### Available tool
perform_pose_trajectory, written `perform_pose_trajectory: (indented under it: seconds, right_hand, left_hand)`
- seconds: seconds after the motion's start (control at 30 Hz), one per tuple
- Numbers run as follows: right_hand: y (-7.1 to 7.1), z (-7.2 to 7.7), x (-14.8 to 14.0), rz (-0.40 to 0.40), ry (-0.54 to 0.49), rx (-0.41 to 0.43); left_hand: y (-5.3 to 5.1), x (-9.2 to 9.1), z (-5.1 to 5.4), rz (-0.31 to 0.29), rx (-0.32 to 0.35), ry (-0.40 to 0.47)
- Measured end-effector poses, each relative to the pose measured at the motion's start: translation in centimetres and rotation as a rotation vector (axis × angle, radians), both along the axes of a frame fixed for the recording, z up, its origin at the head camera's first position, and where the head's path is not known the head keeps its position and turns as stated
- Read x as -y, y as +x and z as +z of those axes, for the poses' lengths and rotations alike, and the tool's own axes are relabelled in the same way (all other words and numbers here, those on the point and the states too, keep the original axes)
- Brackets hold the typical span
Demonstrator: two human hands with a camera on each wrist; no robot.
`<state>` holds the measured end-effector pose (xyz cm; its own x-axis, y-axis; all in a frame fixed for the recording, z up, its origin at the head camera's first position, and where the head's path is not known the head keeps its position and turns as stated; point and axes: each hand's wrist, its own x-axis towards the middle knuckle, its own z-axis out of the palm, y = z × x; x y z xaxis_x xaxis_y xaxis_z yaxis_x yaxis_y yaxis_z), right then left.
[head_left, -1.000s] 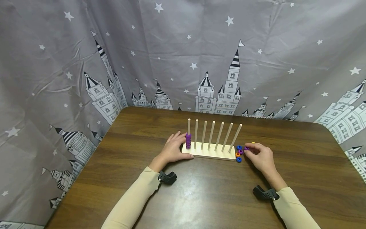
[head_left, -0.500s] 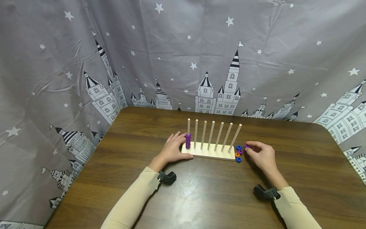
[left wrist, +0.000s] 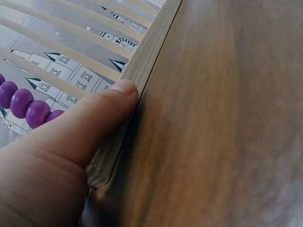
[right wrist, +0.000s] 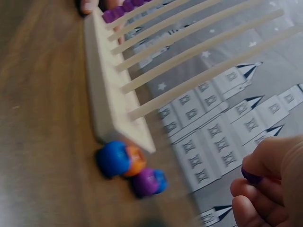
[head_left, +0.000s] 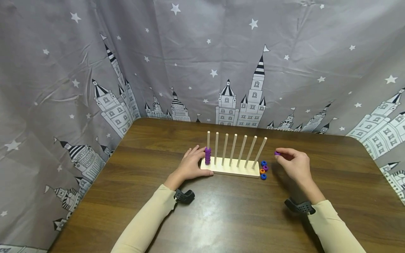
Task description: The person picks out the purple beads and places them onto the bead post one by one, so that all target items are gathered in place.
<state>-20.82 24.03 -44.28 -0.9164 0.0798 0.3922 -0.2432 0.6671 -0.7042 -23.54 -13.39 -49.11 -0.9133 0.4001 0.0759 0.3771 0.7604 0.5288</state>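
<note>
A pale wooden peg stand (head_left: 234,169) with several upright pegs stands on the table. Several purple beads (head_left: 207,156) are stacked on its leftmost peg. My left hand (head_left: 191,164) holds the stand's left end, thumb (left wrist: 106,106) along the front edge, as the left wrist view shows; its other fingers reach behind the beads. Off the stand's right end, my right hand (head_left: 295,165) pinches a purple bead (head_left: 277,153) between thumb and fingertips, raised off the table. In the right wrist view, this bead (right wrist: 251,177) is mostly covered by the fingers.
Beside the stand's right end lie loose beads: a blue bead (head_left: 264,163), a purple bead (head_left: 265,168), an orange bead (head_left: 262,171) and another blue bead (head_left: 263,176). A grey castle-print curtain (head_left: 190,63) hangs behind the brown table (head_left: 221,218).
My right hand has lifted the purple bead up from the table and moved slightly right and away from the loose beads. A yellow bead seen earlier is out of sight. The left hand stays put.
</note>
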Motion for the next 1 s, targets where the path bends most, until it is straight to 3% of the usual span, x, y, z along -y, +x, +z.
perform_pose_trajectory:
  seconds: [0.43, 0.67, 1.0]
  right_hand:
    - [-1.0, 4.8, 0.2, 0.023, 0.014, -0.004]
    - [-1.6, 6.2, 0.5, 0.045, 0.033, -0.038]
    - [-1.9, 8.3, 1.4, 0.070, 0.052, -0.003]
  left_hand:
    - [0.0, 0.1, 0.0, -0.004, -0.013, -0.002]
    - [0.0, 0.1, 0.1, -0.006, -0.003, 0.003]
    - [0.0, 0.0, 0.1, -0.007, -0.003, 0.002]
